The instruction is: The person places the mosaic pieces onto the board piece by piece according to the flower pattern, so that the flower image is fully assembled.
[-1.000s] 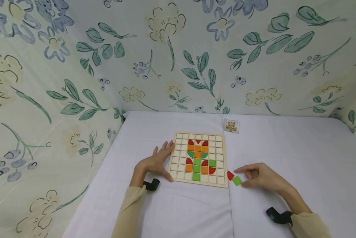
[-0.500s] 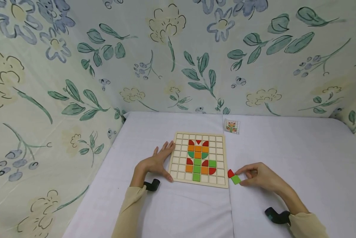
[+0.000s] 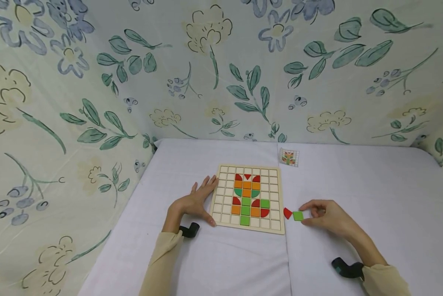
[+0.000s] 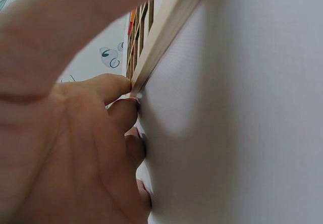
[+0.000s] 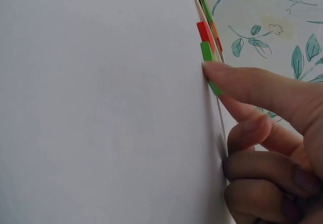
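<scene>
My left hand point(image 3: 193, 203) lies spread along the left side of a square wooden grid board point(image 3: 221, 220), fingertips on the side and thumb by the near corner. In the left wrist view, the index fingertip meets the board's pale edge point(image 4: 164, 35). Red, orange and green tiles form a flower in the board's slots. Off the right side, my right hand point(image 3: 326, 216) pinches a light green square tile point(image 3: 298, 216) between thumb and index finger, its other fingers curled. Between that tile and the board lies a red piece point(image 3: 287, 213) with a rounded side.
A small printed picture card point(image 3: 289, 157) of a similar flower lies beyond the board's far right corner. White cloth point(image 3: 243, 263) covers the table, and a flower-patterned curtain point(image 3: 206, 98) hangs behind and to the left. Both wrists wear black camera mounts point(image 3: 347, 269).
The green tile has shifted right and away from the user, turned straighter, and parted from the red piece. My right hand moved slightly left, then back right. My left hand stayed in place.
</scene>
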A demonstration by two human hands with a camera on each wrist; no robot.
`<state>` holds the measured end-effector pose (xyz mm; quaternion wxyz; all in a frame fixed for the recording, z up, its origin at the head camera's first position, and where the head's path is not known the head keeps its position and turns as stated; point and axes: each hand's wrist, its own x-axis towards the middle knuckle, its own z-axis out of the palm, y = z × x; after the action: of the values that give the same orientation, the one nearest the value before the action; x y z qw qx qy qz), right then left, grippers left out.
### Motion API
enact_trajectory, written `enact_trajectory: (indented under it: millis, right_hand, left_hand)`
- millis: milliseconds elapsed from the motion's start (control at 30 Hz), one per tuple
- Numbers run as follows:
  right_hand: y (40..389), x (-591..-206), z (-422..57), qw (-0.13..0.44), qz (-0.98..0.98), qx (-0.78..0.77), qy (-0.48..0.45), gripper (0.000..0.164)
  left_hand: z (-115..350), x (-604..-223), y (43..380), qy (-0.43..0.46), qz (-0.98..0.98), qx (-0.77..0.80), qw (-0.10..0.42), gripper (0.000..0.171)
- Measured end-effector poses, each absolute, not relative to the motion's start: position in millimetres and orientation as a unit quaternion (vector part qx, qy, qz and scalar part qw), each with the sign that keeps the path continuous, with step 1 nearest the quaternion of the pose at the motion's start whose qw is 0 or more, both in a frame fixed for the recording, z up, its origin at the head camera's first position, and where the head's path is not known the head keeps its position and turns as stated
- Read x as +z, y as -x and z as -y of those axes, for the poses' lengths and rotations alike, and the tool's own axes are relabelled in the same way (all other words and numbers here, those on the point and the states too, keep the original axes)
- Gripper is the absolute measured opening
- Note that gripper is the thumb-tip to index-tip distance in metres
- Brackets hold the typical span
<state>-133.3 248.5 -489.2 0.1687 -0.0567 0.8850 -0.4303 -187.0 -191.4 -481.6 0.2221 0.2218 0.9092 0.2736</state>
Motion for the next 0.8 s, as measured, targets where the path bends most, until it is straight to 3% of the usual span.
enact_trajectory:
  millis: [400,800]
  right_hand:
    - [134,-487,-248,0.136,-0.894,-0.417,0.085,0.038]
    - [136,-481,-235,0.108,-0.902,-0.416,0.036,0.037]
  left_hand:
    - [191,-482,188,-0.221,-0.911,0.270,0.222,0.144]
    - [192,-482,188,-0.222,-0.910,0.271,0.223,0.144]
